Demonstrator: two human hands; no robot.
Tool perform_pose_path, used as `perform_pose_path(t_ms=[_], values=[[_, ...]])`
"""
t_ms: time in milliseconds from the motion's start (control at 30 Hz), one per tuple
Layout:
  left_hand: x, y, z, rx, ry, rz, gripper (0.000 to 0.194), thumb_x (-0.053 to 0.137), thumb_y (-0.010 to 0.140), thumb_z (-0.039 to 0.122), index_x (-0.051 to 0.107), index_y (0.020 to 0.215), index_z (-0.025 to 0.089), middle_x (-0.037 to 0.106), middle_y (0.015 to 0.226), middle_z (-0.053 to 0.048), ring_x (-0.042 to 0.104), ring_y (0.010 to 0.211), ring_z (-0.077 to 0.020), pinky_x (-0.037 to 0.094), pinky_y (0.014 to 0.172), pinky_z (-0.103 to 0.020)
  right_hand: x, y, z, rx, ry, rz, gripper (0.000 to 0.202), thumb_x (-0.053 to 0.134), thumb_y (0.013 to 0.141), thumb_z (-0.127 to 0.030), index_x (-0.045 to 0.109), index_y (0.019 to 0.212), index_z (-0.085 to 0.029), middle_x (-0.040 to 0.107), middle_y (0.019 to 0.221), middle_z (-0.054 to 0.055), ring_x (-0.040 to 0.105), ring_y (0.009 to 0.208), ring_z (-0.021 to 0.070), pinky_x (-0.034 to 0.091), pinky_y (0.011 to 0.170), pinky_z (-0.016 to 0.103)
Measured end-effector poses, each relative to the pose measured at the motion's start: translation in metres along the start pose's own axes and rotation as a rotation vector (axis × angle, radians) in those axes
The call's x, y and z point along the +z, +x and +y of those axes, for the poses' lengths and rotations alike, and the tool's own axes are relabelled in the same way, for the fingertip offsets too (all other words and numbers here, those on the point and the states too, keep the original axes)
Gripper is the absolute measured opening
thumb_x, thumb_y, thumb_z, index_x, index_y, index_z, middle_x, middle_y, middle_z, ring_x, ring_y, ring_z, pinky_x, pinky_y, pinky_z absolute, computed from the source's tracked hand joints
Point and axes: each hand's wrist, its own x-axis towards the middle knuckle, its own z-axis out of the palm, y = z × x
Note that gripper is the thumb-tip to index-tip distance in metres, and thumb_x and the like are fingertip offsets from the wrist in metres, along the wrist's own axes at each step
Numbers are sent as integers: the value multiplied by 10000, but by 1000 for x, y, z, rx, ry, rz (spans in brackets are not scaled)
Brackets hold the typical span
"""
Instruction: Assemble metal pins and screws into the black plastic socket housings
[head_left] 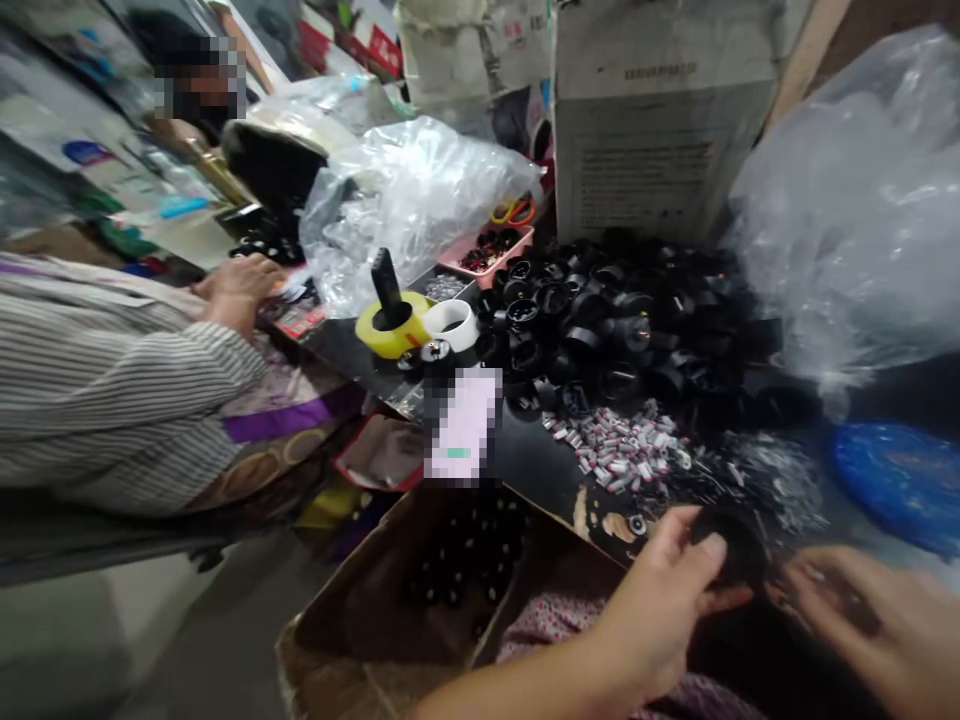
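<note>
Single head view, worn camera, looking forward and down, tilted. Close on own hands at lower right; table [540, 470] fills centre; a co-worker's sleeve [112, 390] at left.

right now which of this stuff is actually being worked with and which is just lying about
In use:
- left hand gripping a black round part
- right hand beside it, fingers curled
- pile of black round parts
- small white pieces

Lying about:
- yellow tape roll
- white tape roll
- pink tray
- blue lid
- clear plastic bags
</note>
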Motion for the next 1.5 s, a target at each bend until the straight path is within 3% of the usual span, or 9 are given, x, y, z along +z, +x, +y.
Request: perform_pose_path(t_ms=[100, 200, 433, 667, 767, 867, 1000, 1133, 1500], values=[[3, -1, -2, -1, -52, -31, 392, 804, 736, 370, 612, 1015, 174, 697, 1041, -88, 684, 956, -209, 529, 822, -337, 11, -8, -22, -24, 84, -120, 321, 506, 843, -519, 708, 885, -273, 761, 849, 60, 687, 705, 263, 524, 666, 420], [0, -1, -3, 19, -103, -41, 295, 740, 811, 322, 585, 1012, 172, 693, 1008, -84, 691, 924, -200, 533, 825, -351, 16, -8, -33, 2, 81, -115, 380, 473, 864, -551, 701, 895, -248, 752, 845, 52, 676, 686, 253, 506, 687, 426], [-4, 1, -4, 51, -186, -24, 184, 640, 896, 232, 587, 1058, 162, 689, 1045, -97, 686, 920, -164, 531, 858, -326, 6, 0, -53, -34, 135, 145, 557, 418, 887, -709, 721, 844, -245, 744, 771, 63, 660, 652, 262, 474, 626, 414], [-5, 2, -4, 53, -200, -26, 211, 672, 874, 275, 619, 1057, 183, 720, 1009, -101, 705, 936, -192, 535, 851, -322, 5, 3, -57, 63, 217, 154, 538, 456, 849, -743, 706, 789, -270, 744, 766, 62, 679, 632, 269, 491, 569, 405], [-6, -1, 4, 54, -79, -39, 197, 694, 857, 308, 666, 1027, 211, 735, 1032, -108, 704, 1003, -228, 526, 890, -341, 6, 3, -56, 43, 267, 103, 395, 526, 860, -659, 684, 803, -302, 740, 783, 58, 681, 645, 265, 498, 572, 402], [-6, -7, 12, 33, 33, -43, 232, 711, 847, 265, 696, 1078, 245, 744, 1101, -103, 690, 1075, -244, 520, 920, -344, 0, 3, -67, -22, 270, 88, 112, 582, 906, -428, 654, 886, -346, 729, 807, 40, 662, 691, 250, 485, 641, 401], [-11, -8, 13, -64, 12, -45, 230, 717, 850, 208, 684, 1075, 246, 760, 1075, -46, 697, 1062, -207, 509, 947, -302, -8, 10, -85, -155, 301, 185, 100, 572, 913, -179, 632, 889, -255, 702, 756, 32, 611, 670, 204, 407, 671, 383], [-17, 1, 6, -62, 172, -45, 272, 727, 846, 242, 664, 1111, 231, 742, 1149, -56, 674, 1112, -225, 526, 960, -325, -9, 15, -84, -130, 203, 130, 81, 608, 886, -131, 651, 859, -195, 688, 733, -3, 592, 652, 144, 381, 693, 341], [-16, 2, 4, -20, 302, -44, 302, 747, 812, 288, 668, 1097, 223, 750, 1126, -72, 683, 1092, -250, 542, 933, -357, -14, 13, -85, -205, 78, 72, 194, 507, 951, -173, 648, 816, -177, 643, 687, 6, 530, 637, 139, 313, 687, 324]])
